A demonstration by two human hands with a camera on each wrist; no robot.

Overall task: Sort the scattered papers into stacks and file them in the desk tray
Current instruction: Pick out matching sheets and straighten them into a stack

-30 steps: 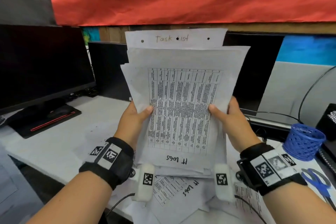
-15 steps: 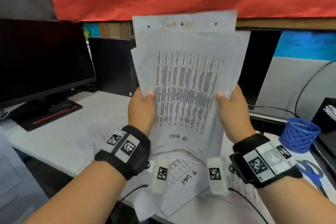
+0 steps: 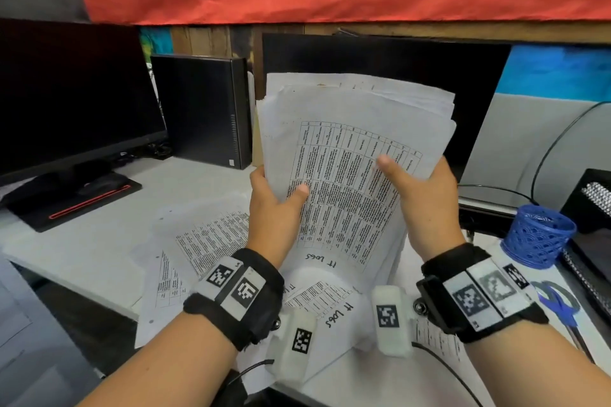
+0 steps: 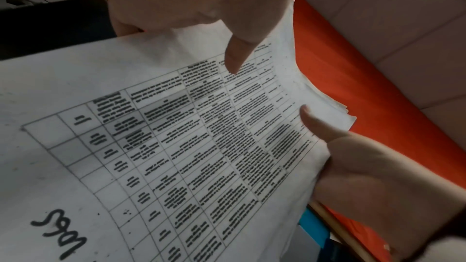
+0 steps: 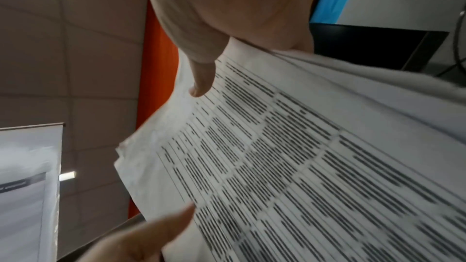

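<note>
I hold a thick stack of printed papers [image 3: 350, 175] upright above the desk. Its front sheet bears a table and the handwritten words "IT Logs". My left hand [image 3: 277, 205] grips the stack's left edge, with the thumb on the front sheet. My right hand [image 3: 420, 195] grips the right edge the same way. The left wrist view shows the stack [image 4: 176, 127] with the left thumb [image 4: 237, 57] and the right thumb [image 4: 317, 123] pressing on it. The right wrist view shows the stack [image 5: 277, 166] bending under the right thumb [image 5: 201, 79]. Loose sheets [image 3: 211, 235] lie scattered on the desk [image 3: 82, 248] below.
A dark monitor [image 3: 66, 92] and a small black computer [image 3: 201, 109] stand at the left, and another screen [image 3: 380, 56] stands behind the stack. At the right are a blue mesh cup [image 3: 539, 235], blue scissors [image 3: 558, 301] and a black mesh holder [image 3: 591, 201].
The stack has come down from in front of the red cloth and leans to the right. The "Task list" heading at its top no longer shows. Both hands kept their grip.
</note>
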